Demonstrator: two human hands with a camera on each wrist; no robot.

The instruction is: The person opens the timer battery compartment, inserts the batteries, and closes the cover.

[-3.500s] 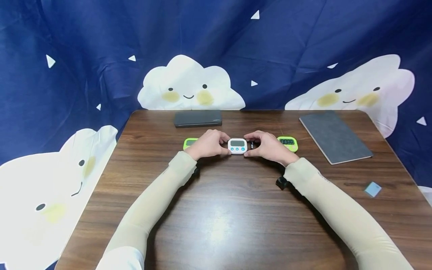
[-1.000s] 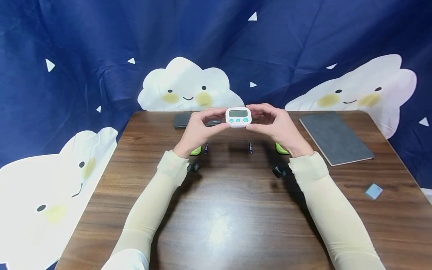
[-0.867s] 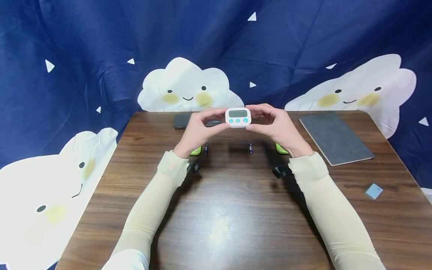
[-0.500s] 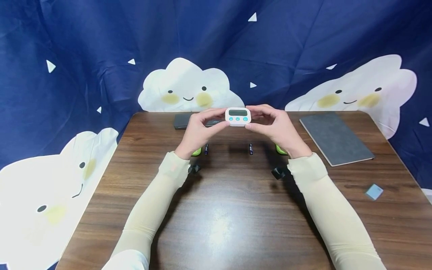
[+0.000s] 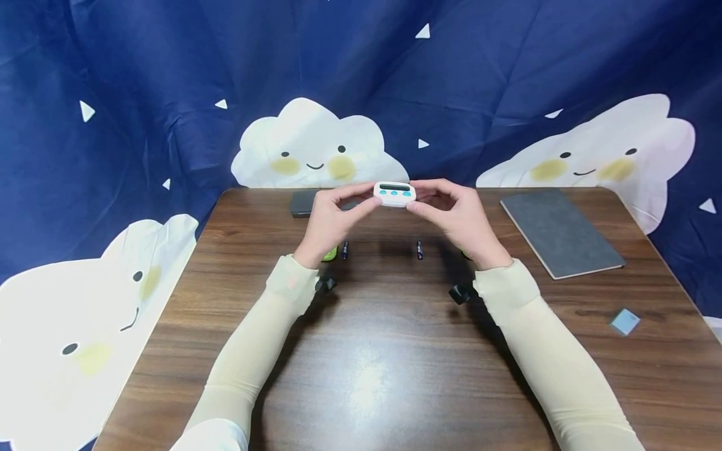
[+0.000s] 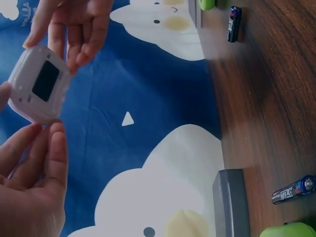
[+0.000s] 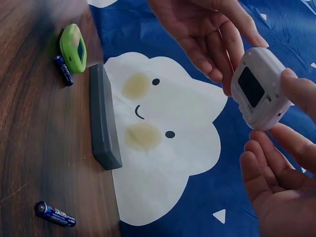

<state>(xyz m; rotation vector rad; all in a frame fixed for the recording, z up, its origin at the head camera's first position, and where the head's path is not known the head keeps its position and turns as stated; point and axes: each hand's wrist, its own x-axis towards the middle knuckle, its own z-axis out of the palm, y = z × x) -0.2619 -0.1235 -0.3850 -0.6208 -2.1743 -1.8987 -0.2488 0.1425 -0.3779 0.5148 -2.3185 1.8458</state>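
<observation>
A white digital timer [image 5: 395, 195] with a display and blue buttons is held up over the far part of the table. My left hand [image 5: 334, 219] pinches its left end between thumb and fingers. At the opposite end, my right hand [image 5: 459, 216] grips it the same way. The face is tipped back, so its display looks narrow in the head view. Both wrist views show the back of the timer [image 7: 260, 89], with a dark rectangle on it. Below the hands, two dark blue batteries [image 5: 346, 250] lie apart on the table.
Two green timers [image 5: 329, 254] lie by the wrists, mostly hidden in the head view. Behind the left hand is a dark grey box [image 5: 303, 203]. A grey notebook [image 5: 561, 232] and a small light-blue block [image 5: 625, 321] sit on the right of the wooden table [image 5: 361, 338].
Both hands have raised the white timer from low over the table. Over the last second it has tilted, its face turning upward. The batteries have come into fuller view.
</observation>
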